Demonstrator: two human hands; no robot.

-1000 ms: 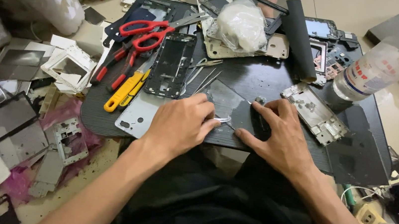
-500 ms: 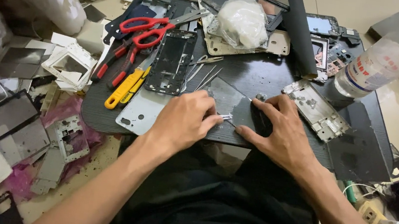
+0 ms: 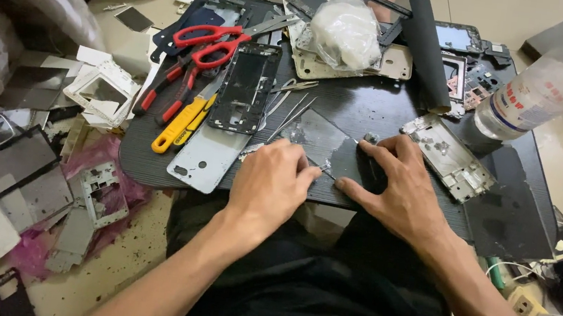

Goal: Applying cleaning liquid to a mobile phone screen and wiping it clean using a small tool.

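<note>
A flat dark phone panel [image 3: 325, 144] lies near the front edge of a dark work board [image 3: 343, 108]. My left hand [image 3: 271, 185] is curled over its near left corner and pinches a thin metal tool whose tip [image 3: 325, 174] pokes out toward the right. My right hand [image 3: 398, 185] presses flat on the panel's right part, fingers spread, index finger pointing at the tool tip. What lies under the right palm is hidden.
On the board lie red-handled scissors [image 3: 213, 41], a yellow utility knife [image 3: 183, 124], a black phone frame [image 3: 246, 87], a silver back cover [image 3: 207, 158], tweezers [image 3: 287, 109], a white plastic bag [image 3: 345, 35], a metal phone chassis [image 3: 448, 156] and a plastic bottle [image 3: 540, 92]. Phone parts litter the floor at left.
Both hands stay on the panel. The left hand has shifted slightly, and the tool tip now sits closer to the right index finger.
</note>
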